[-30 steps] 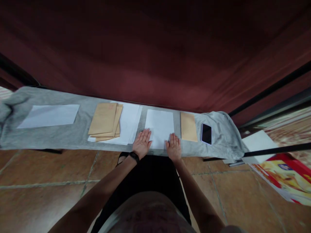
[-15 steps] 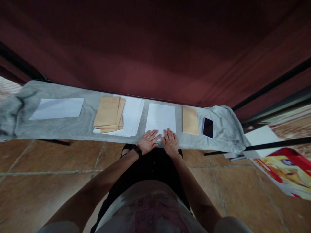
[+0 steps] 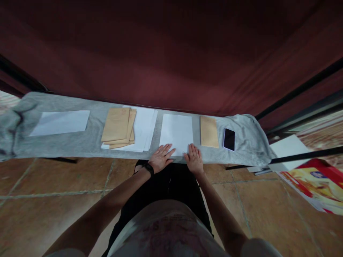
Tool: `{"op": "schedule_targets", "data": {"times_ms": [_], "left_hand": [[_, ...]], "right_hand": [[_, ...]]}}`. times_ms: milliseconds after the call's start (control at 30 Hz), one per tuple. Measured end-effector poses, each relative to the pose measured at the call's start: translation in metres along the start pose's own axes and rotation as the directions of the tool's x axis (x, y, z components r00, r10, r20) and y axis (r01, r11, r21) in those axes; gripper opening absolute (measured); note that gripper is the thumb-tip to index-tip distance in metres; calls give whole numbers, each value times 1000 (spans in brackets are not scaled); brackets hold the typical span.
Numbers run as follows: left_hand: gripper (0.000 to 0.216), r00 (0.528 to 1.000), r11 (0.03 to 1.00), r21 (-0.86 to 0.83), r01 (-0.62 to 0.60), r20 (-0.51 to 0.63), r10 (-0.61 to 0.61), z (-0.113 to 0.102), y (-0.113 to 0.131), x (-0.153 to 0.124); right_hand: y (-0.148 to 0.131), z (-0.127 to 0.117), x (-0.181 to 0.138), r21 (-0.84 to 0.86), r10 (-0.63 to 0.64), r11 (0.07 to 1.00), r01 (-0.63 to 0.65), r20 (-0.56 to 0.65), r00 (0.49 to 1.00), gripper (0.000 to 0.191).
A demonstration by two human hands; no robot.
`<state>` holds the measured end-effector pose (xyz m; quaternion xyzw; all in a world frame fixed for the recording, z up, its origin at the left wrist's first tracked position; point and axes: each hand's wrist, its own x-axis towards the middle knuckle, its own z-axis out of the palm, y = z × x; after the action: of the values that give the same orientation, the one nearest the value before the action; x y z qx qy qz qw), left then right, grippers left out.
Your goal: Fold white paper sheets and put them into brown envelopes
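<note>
Left hand [image 3: 160, 159] and right hand [image 3: 194, 160] are resting splayed, gripping nothing, at the near corners of the white sheet [image 3: 177, 131]; it is lying on the tabletop [image 3: 95, 125], apparently laid out but unfolded.

Brown floor tiles [image 3: 72, 176] meet a dim, dark red backdrop [image 3: 160, 53]

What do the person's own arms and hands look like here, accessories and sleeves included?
The left hand and right hand are both ungloved. A black, watch-like wristband circles the left wrist; the right shows none. Short greyish fabric sleeves cover the upper arms.
</note>
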<state>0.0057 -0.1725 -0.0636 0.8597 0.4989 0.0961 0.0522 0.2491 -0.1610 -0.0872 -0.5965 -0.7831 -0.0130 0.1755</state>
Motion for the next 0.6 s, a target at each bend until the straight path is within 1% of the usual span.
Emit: {"op": "schedule_targets", "data": {"times_ms": [100,167,267,367,467,600], "left_hand": [[56,999,999,-25,45,3,-45,-2,0,3],[57,997,996,-54,75,-8,-76,-4,1,11],[56,995,992,-83,94,-20,-96,-3,5,34],[57,994,991,-74,112,24,-111,2,7,60],[61,988,988,-34,150,47,-148,9,-1,75],[69,968,967,33,252,2,-252,15,-25,75]], "right_hand": [[0,-3,4,13,30,999,-30,-1,1000,56],[-4,-4,12,43,38,998,-38,6,999,54],[-17,-3,28,88,-6,996,3,39,999,53],[-31,3,42,99,-65,993,57,82,994,52],[-35,12,48,81,-75,994,69,78,994,52],[-21,18,46,53,-19,998,19,13,1000,55]]}}
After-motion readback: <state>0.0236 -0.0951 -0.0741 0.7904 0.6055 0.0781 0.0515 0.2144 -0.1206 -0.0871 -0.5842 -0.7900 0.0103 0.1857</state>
